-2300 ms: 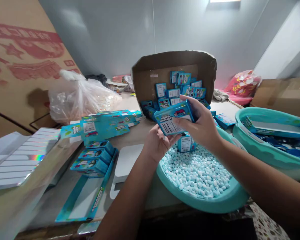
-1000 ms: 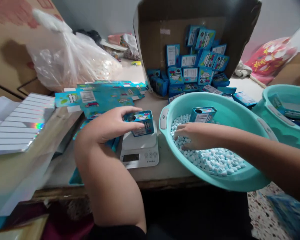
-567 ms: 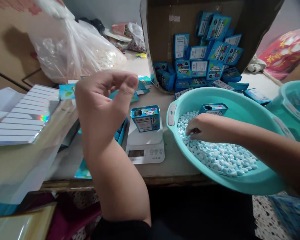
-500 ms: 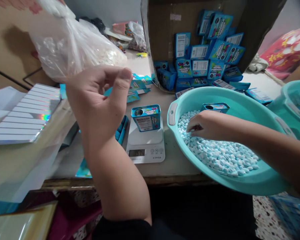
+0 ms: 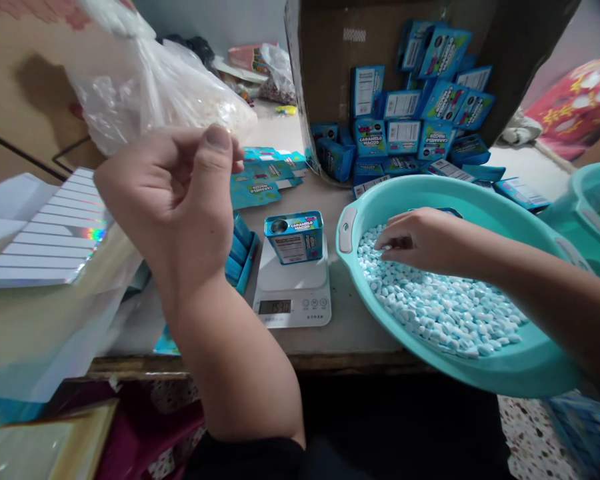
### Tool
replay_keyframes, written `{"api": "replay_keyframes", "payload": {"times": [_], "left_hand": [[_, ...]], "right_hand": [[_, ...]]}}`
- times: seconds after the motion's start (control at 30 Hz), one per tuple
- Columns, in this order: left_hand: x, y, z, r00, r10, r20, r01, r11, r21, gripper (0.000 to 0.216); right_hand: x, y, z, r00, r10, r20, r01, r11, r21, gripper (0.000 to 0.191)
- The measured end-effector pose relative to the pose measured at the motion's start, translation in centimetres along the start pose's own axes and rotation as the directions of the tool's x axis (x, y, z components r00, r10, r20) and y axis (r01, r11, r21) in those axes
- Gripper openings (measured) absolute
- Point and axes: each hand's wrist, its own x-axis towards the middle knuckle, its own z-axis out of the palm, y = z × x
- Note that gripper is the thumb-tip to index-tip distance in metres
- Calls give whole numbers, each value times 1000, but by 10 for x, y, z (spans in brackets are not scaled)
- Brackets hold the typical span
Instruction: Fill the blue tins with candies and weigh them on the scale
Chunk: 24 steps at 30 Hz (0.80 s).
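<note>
A small blue candy box point(image 5: 294, 237) stands alone on a white kitchen scale point(image 5: 293, 293), hole upward; the display is lit. My left hand point(image 5: 170, 200) hovers raised to the left of it, fingers curled in with the thumb against them, nothing visible inside. My right hand point(image 5: 420, 240) reaches into the teal basin point(image 5: 347, 227), fingertips pinched together among the pale blue-and-white candies point(image 5: 440, 313). A second blue box point(image 5: 453, 212) in the basin is almost wholly hidden behind that hand.
A tipped cardboard carton point(image 5: 325, 67) spills several blue boxes point(image 5: 405, 113) behind the basin. Flat unfolded cartons point(image 5: 260, 180), a clear plastic bag point(image 5: 155, 93), holographic sheets point(image 5: 45, 233) and a tray of boxes point(image 5: 240, 253) lie left. Another teal basin point(image 5: 595, 207) sits right.
My left hand set the box on the scale, let go, lifted away to the left and curled shut. My right hand stayed in the candies, shifting slightly up.
</note>
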Motion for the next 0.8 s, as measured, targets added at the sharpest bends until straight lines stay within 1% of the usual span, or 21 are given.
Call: {"api": "replay_keyframes", "payload": {"times": [0.1,0.13,0.17,0.2,0.23,0.27,0.3,0.33,0.37,0.4,0.43,0.47,0.53,0.57,0.63,0.7,0.73,0.77,0.8], "left_hand": [[1,1,-5,1000,-6,9,6,1000,-24,13],[1,1,-8,999,-23,49,24,1000,-17,13],[1,2,-10,991,-53,121,52,999,5,13],[1,3,-12,970,-95,223,86,995,47,16],[1,4,-12,924,-152,351,121,987,109,24],[-1,5,-10,846,-219,485,145,972,185,34],[-3,6,-6,739,-287,609,148,952,269,40],[-7,6,0,627,-349,696,123,927,354,42],[-11,6,8,536,-394,747,72,903,424,42],[-16,4,16,486,-421,766,-5,875,484,42],[-20,2,24,511,-421,750,-83,844,530,46],[-24,0,31,550,-404,731,-135,821,555,48],[-28,-2,35,609,-377,697,-153,807,571,47],[-29,-1,32,621,-369,691,-135,818,559,44],[-27,7,14,637,-331,696,-104,858,504,32],[-25,19,-17,653,-227,723,-126,908,399,18],[-25,27,-35,647,-157,746,-158,930,332,15],[-26,34,-51,641,-92,762,-181,947,266,15],[-29,40,-66,650,-65,757,-176,956,233,16]], "right_hand": [[1,-2,-2,999,36,13,-36,999,-9,16],[0,-2,-3,999,49,12,-49,999,-8,17],[0,-2,-3,998,59,16,-59,998,-8,17],[0,-1,-3,998,64,28,-63,998,-12,17],[-1,-1,-3,997,62,51,-61,998,-15,15],[-1,0,-2,995,56,85,-55,998,-18,14],[-1,2,-1,990,51,128,-49,999,-21,13],[-2,3,1,984,50,173,-47,999,-22,11],[-2,5,3,976,54,211,-51,998,-23,11],[-2,8,5,969,59,241,-54,998,-28,13],[-2,10,7,963,65,263,-58,998,-36,16],[-1,12,9,956,70,283,-59,997,-46,19],[-1,15,12,942,61,331,-43,997,-62,20],[-1,16,12,934,53,353,-30,997,-68,19],[-1,16,13,925,43,378,-17,997,-72,19],[-3,16,14,926,42,375,-16,997,-74,23],[-4,16,14,927,42,373,-15,997,-75,24],[-5,16,15,928,38,370,-11,997,-75,25],[-6,16,15,929,33,368,-6,997,-74,26]]}}
